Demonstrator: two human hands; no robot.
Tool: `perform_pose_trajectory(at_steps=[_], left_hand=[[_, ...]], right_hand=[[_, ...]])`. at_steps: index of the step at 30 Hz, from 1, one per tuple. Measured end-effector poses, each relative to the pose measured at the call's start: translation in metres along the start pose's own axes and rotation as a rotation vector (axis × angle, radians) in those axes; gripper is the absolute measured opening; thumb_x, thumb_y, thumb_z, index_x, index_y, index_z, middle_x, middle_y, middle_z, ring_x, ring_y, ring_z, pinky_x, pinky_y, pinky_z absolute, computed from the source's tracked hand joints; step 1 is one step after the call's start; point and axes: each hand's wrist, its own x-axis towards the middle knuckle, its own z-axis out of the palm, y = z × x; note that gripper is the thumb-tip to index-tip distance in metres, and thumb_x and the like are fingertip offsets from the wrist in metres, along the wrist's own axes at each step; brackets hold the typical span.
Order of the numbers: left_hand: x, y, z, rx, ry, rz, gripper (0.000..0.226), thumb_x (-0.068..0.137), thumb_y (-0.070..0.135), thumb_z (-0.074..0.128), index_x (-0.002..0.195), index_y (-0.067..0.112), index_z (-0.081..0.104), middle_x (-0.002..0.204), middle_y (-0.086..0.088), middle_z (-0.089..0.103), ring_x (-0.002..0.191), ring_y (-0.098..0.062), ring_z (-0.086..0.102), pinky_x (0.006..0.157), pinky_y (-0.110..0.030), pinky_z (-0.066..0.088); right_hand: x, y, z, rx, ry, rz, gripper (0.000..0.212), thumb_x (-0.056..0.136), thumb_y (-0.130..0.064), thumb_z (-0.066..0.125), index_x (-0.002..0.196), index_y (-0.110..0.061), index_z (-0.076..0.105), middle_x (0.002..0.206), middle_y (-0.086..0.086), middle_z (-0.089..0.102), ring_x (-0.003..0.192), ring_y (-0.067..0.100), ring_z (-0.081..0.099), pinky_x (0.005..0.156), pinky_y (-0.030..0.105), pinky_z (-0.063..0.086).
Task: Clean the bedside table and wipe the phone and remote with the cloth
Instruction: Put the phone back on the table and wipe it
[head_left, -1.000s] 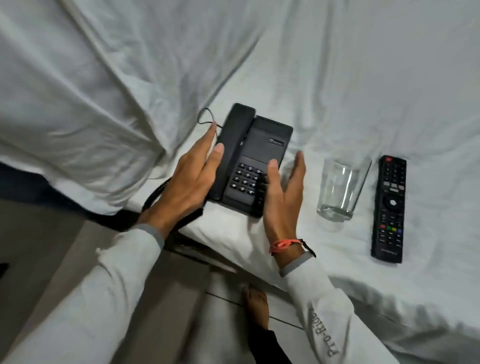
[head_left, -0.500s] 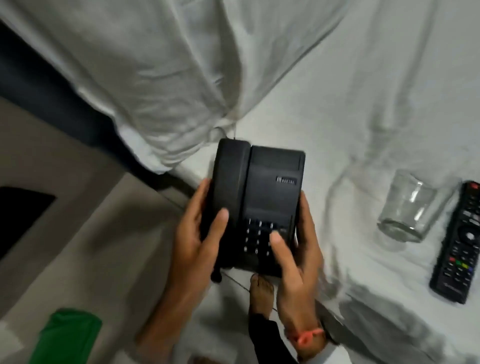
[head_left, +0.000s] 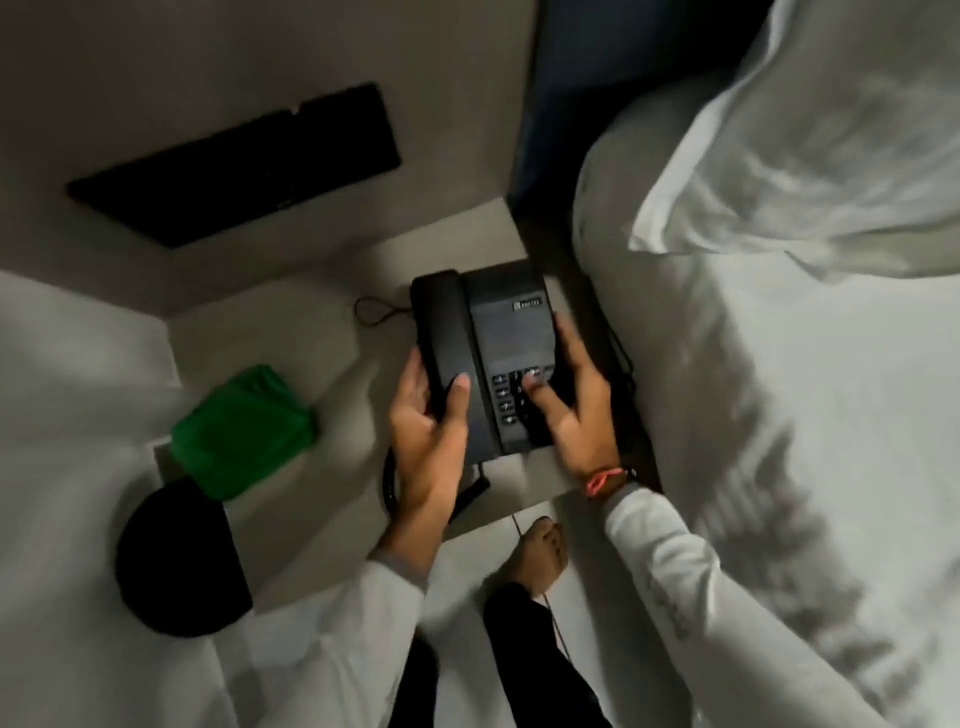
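The black desk phone (head_left: 493, 338) is over the grey bedside table (head_left: 332, 332), close to its right edge by the bed. My left hand (head_left: 431, 421) grips the handset side, thumb on top. My right hand (head_left: 576, 410) holds the keypad side, thumb across the keys. Whether the phone rests on the table or hangs just above it, I cannot tell. A green cloth (head_left: 244, 431) lies folded on the table's left part. The phone's cord (head_left: 374, 309) loops behind it. The remote is out of view.
A round black object (head_left: 182, 556) sits at the table's front left corner. A dark panel (head_left: 234, 166) is on the wall behind. The white bed (head_left: 779, 415) with a pillow (head_left: 805, 145) fills the right side. My bare foot (head_left: 535, 556) stands on the tiled floor below.
Both hands have carried the phone off the bed, leftward to the bedside table. The view has swung left, so the glass and remote have left the frame.
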Motion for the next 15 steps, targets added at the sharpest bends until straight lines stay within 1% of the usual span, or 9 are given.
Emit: perform_pose_trajectory(at_steps=[3,4,6,7,9,10,12,13,15], left_hand=[[0.014,-0.019,0.014,-0.033,0.063,-0.044,0.063,0.096,-0.004,0.061,0.154,0.002,0.037,0.157,-0.017,0.047,0.147,-0.023,0.045,0.124,-0.040,0.035],[0.016,-0.025,0.016,-0.024,0.080,-0.049,0.063,0.096,-0.003,0.062,0.154,0.002,0.037,0.157,-0.018,0.046,0.148,-0.021,0.043,0.125,-0.041,0.034],[0.017,-0.034,0.017,0.023,0.079,-0.053,0.063,0.096,0.000,0.064,0.153,0.003,0.039,0.156,-0.018,0.047,0.146,-0.018,0.044,0.125,-0.039,0.035],[0.016,-0.036,0.017,0.048,0.060,-0.049,0.063,0.096,0.003,0.065,0.153,0.004,0.039,0.156,-0.017,0.048,0.146,-0.019,0.045,0.124,-0.043,0.036],[0.012,-0.033,0.008,0.070,-0.020,-0.041,0.065,0.096,0.013,0.064,0.155,0.006,0.037,0.157,-0.014,0.046,0.148,-0.023,0.043,0.124,-0.049,0.034],[0.011,-0.028,-0.004,0.079,-0.058,-0.029,0.067,0.095,0.020,0.061,0.155,0.007,0.035,0.160,-0.013,0.043,0.150,-0.023,0.040,0.125,-0.050,0.032],[0.010,-0.020,-0.026,0.165,-0.084,0.033,0.068,0.094,0.027,0.055,0.155,0.007,0.035,0.162,-0.012,0.039,0.151,-0.023,0.038,0.127,-0.047,0.030],[0.012,-0.014,-0.047,0.260,-0.047,0.093,0.065,0.095,0.028,0.054,0.154,0.006,0.038,0.161,-0.013,0.040,0.150,-0.025,0.039,0.127,-0.042,0.029],[0.019,-0.004,-0.099,0.496,0.071,0.245,0.057,0.098,0.022,0.054,0.150,0.003,0.044,0.157,-0.019,0.043,0.147,-0.031,0.042,0.127,-0.023,0.023]], right_hand=[[0.029,0.012,-0.003,-0.111,-0.069,0.017,0.077,0.084,-0.014,0.063,0.155,0.000,0.035,0.153,0.009,0.051,0.140,0.011,0.050,0.120,0.025,0.036],[0.032,0.015,-0.004,-0.140,-0.083,0.026,0.078,0.083,-0.014,0.063,0.155,-0.002,0.036,0.153,0.007,0.051,0.139,0.006,0.049,0.119,0.022,0.035],[0.035,0.022,-0.005,-0.185,-0.109,0.041,0.079,0.082,-0.013,0.063,0.156,-0.004,0.036,0.148,-0.007,0.050,0.132,-0.017,0.047,0.114,0.009,0.034],[0.036,0.023,-0.007,-0.210,-0.114,0.050,0.079,0.083,-0.013,0.063,0.156,-0.005,0.035,0.144,-0.015,0.050,0.127,-0.025,0.046,0.112,0.006,0.034],[0.038,0.020,-0.006,-0.269,-0.127,0.071,0.077,0.085,-0.014,0.064,0.156,-0.008,0.036,0.140,-0.019,0.051,0.123,-0.027,0.047,0.114,0.012,0.037],[0.037,0.015,0.000,-0.306,-0.115,0.067,0.074,0.088,-0.016,0.065,0.157,-0.009,0.036,0.144,-0.014,0.052,0.126,-0.022,0.048,0.117,0.019,0.038],[0.034,0.006,0.004,-0.403,-0.024,-0.004,0.070,0.094,-0.019,0.064,0.157,-0.009,0.036,0.157,0.000,0.045,0.141,-0.004,0.039,0.125,0.031,0.031],[0.029,-0.002,0.013,-0.440,0.021,-0.072,0.068,0.095,-0.022,0.063,0.156,-0.007,0.038,0.162,0.006,0.040,0.148,0.006,0.034,0.127,0.034,0.028],[0.019,-0.020,0.040,-0.482,0.046,-0.210,0.061,0.096,-0.024,0.060,0.152,-0.004,0.043,0.164,0.013,0.038,0.153,0.023,0.033,0.127,0.036,0.027]])
